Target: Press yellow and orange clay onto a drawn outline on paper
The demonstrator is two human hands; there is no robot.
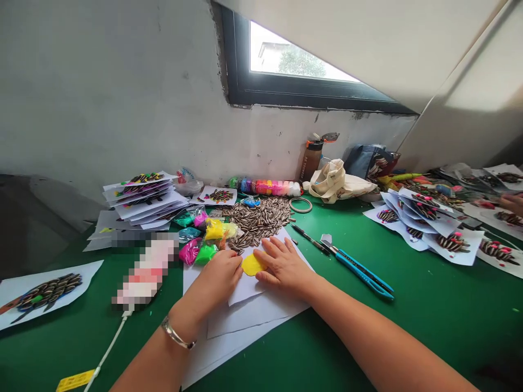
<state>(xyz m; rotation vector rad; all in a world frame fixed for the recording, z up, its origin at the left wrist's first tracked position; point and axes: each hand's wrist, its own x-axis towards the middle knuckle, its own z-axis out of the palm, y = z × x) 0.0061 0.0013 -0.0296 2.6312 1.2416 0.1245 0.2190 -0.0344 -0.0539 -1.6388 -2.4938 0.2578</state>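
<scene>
A flat yellow piece of soft clay (252,264) lies on a small white sheet of paper (245,291). My right hand (287,267) rests on its right side, palm down, with fingers stretched out and spread. At the clay's left edge is my left hand (218,276), its fingers drawn together and curled toward the paper. What those fingers hold, if anything, is hidden. Larger white sheets (218,348) lie beneath. Just beyond my hands spreads a heap of striped sunflower seeds (263,218), with bags of coloured clay (214,230) to its left.
Stacked seed pictures stand at left (145,201) and right (429,218). A blue utility knife (362,272), a black pen (310,239) and a tape roll (300,205) lie right of the sheets. A bottle (311,161) and cloth bag (337,185) stand by the wall. Another person's hand (512,202) shows far right.
</scene>
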